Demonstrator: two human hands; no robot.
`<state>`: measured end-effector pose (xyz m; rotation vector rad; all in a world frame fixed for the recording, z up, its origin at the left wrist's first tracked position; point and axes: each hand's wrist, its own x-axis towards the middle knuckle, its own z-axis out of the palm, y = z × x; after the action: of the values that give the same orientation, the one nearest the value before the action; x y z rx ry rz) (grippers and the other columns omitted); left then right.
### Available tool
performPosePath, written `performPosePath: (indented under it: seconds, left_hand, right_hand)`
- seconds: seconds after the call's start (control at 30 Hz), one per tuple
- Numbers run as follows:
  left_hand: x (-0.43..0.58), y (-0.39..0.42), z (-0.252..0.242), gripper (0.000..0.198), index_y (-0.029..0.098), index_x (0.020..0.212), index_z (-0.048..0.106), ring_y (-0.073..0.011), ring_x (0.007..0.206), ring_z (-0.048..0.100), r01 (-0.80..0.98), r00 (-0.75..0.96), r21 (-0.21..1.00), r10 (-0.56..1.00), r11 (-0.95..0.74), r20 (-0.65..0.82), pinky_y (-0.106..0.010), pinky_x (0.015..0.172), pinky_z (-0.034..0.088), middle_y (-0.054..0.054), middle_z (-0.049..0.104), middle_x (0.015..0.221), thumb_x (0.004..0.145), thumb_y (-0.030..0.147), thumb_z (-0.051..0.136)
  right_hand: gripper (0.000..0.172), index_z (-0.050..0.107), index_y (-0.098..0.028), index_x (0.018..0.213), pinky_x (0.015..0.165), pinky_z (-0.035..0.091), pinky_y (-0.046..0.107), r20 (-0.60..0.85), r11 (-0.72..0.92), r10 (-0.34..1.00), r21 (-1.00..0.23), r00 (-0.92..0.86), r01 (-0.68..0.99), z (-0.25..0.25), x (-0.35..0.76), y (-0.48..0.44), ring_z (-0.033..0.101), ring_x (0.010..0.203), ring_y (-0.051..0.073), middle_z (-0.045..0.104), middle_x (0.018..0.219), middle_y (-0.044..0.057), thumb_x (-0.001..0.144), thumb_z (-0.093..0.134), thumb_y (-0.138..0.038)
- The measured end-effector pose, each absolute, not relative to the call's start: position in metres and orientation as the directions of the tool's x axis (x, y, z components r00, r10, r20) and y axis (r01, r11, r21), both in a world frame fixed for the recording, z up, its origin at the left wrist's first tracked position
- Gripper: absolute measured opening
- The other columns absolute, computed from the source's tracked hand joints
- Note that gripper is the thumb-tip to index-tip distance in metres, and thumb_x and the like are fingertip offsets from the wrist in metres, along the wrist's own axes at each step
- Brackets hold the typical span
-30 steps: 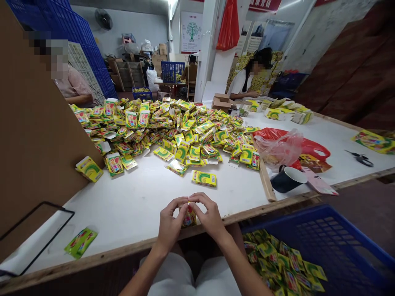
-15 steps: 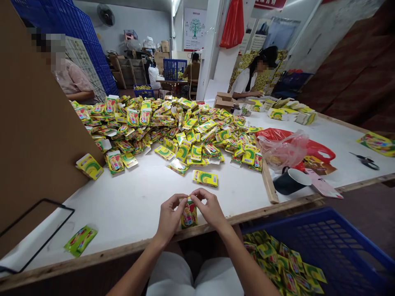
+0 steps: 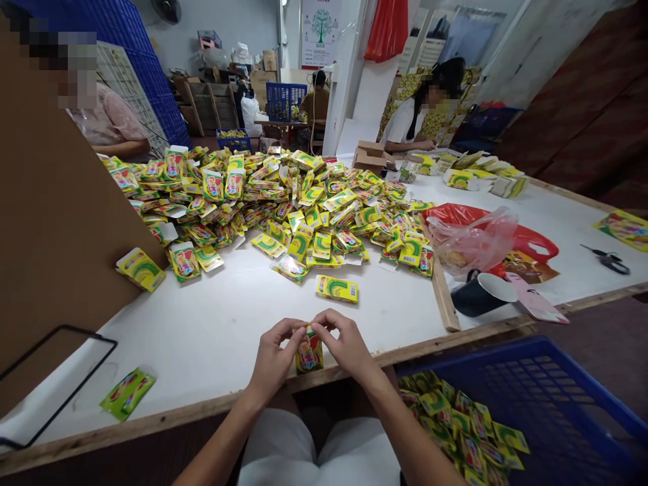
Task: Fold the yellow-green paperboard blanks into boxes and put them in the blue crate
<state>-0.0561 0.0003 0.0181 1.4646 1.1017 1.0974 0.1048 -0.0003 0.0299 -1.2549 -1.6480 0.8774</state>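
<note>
A small yellow-green printed carton point(image 3: 309, 352) stands upright at the table's front edge, between my two hands. My left hand point(image 3: 277, 347) pinches its top left corner with thumb and fingers. On the other side, my right hand point(image 3: 341, 339) has thumb and fingers closed on the top right of the same carton. The fingertips hide most of its top end. Just beyond my hands a single yellow carton point(image 3: 337, 289) lies flat on the white table point(image 3: 212, 331). Behind it spreads a large heap of similar cartons point(image 3: 263, 196).
A blue crate point(image 3: 531, 391) with packed cartons sits below the table at right. A dark cup point(image 3: 483, 295), red plastic bag point(image 3: 536, 241) and scissors point(image 3: 607, 258) lie right of a wooden strip point(image 3: 443, 300). Green packets point(image 3: 127, 393) and a brown cardboard sheet point(image 3: 61, 223) are at left. Co-workers sit beyond.
The view has tilted slightly downward, so the background sits higher in the picture. Both hands stay at the top of the carton, with hardly any movement.
</note>
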Motion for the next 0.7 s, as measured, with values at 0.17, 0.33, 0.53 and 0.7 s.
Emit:
performPosePath:
  seconds: [0.17,0.33,0.53,0.7]
  left_hand:
    - [-0.06,-0.008,0.017,0.02,0.017,0.095,0.068,-0.0192,0.09,0.063,0.081,0.228,0.989,0.968,-0.127,0.106,-0.028,0.079,0.05,-0.006,0.07,0.095,0.083,0.029,0.058]
    - [-0.05,-0.012,0.017,0.02,0.015,0.088,0.068,-0.0178,0.078,0.064,0.018,0.059,1.0,0.998,-0.025,0.024,-0.025,0.07,0.05,-0.005,0.072,0.083,0.079,0.031,0.062]
    - [-0.05,-0.006,0.02,0.017,0.015,0.081,0.074,-0.0205,0.079,0.065,-0.068,0.068,0.997,0.997,0.032,-0.027,-0.03,0.075,0.051,-0.004,0.074,0.078,0.073,0.027,0.063]
    - [-0.061,-0.002,0.021,0.023,0.014,0.087,0.074,-0.023,0.083,0.066,-0.065,0.166,0.997,0.985,0.05,-0.039,-0.034,0.078,0.051,-0.007,0.074,0.081,0.076,0.03,0.062]
  right_hand:
    - [0.013,0.063,-0.02,0.097,0.076,0.049,0.029,0.179,0.199,0.977,-0.959,-0.112,0.203,0.017,0.102,-0.021,0.062,0.084,0.017,0.068,0.091,0.003,0.085,0.057,-0.022]
    - [0.019,0.059,-0.021,0.102,0.076,0.05,0.029,0.199,0.194,0.98,-0.962,0.006,0.19,0.006,0.094,-0.027,0.063,0.086,0.018,0.067,0.094,0.004,0.084,0.055,-0.02]
    - [0.014,0.063,-0.021,0.095,0.074,0.049,0.028,0.274,0.258,0.961,-0.935,0.034,0.244,0.015,0.085,-0.021,0.061,0.084,0.017,0.065,0.091,0.004,0.085,0.053,-0.019]
    - [0.013,0.062,-0.021,0.092,0.075,0.048,0.029,0.324,0.299,0.946,-0.902,0.032,0.312,0.018,0.081,-0.022,0.059,0.085,0.018,0.062,0.09,0.004,0.086,0.05,-0.017]
